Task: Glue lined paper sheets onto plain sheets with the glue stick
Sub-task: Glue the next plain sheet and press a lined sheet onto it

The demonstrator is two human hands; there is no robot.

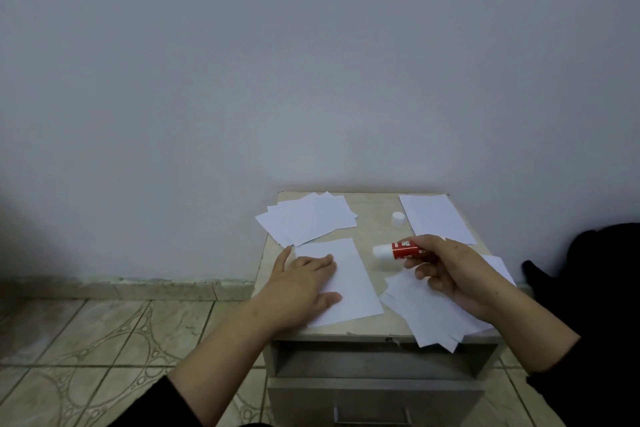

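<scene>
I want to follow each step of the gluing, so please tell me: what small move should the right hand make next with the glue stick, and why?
Probably bring the glue stick down to the sheet under the left hand and start rubbing. The cap is already off and lies apart on the table. The right hand holds the stick above the table, its white tip pointing at that sheet, which the left hand pins flat.

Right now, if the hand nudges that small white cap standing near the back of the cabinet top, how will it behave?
The cap looks like small hollow plastic, so probably very light and easy to knock aside. It stands on end on the smooth cabinet top; a low push may slide it, a higher one likely tips it. Being round, it could then roll, perhaps against the sheet beside it.
</scene>
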